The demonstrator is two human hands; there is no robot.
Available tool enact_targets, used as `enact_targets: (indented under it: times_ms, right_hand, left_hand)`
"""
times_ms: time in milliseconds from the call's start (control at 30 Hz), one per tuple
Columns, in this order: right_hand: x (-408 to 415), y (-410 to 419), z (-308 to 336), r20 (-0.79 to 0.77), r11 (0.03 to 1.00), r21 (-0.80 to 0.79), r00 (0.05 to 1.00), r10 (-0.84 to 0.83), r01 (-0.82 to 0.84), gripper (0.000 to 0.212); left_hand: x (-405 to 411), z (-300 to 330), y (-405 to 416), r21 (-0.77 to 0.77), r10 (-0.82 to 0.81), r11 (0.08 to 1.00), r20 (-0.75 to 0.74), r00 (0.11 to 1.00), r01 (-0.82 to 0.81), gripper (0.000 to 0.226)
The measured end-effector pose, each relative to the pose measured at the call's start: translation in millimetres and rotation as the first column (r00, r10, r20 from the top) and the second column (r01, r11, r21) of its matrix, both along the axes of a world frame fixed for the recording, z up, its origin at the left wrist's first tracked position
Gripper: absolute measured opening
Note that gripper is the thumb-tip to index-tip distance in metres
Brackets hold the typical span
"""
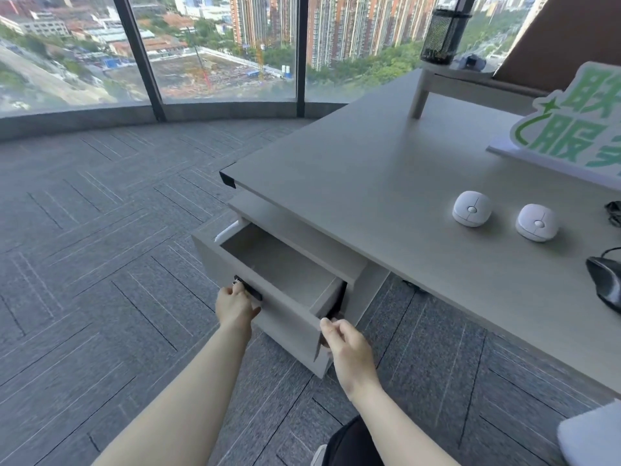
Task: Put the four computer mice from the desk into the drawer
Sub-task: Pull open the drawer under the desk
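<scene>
Head view crops black mouse (606, 284) at right edge.

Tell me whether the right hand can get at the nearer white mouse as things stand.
Probably yes: the right hand sits at the drawer front, and bare desk lies around the nearer white mouse.

One wide-angle view is given, from head height, turned forward and steeply down. The drawer (285, 274) is seen from close above at centre, the desk (386, 183) runs off to the right, and floor and window fill the left and top.
</scene>
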State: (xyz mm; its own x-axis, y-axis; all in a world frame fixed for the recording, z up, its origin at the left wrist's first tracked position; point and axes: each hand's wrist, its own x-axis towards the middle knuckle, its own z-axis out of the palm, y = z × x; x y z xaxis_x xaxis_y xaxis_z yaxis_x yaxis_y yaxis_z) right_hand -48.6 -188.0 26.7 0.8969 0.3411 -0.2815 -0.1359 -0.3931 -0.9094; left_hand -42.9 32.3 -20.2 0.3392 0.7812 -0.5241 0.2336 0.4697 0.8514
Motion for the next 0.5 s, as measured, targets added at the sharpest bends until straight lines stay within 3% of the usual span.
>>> enact_targets:
  times_ms: [333,500]
  right_hand:
    - [-74,12,-12,-0.219,0.916,0.062,0.890,0.401,-0.397,0.032]
    - [-106,22,-14,-0.245,0.849,0.078,0.816,0.524,-0.522,0.028]
  left_hand:
    - [-135,5,12,-0.015,0.120,0.993,0.040,0.992,-0.120,0.016]
    - [-183,2,23,-0.018,0.139,0.990,0.036,0.990,-0.138,0.023]
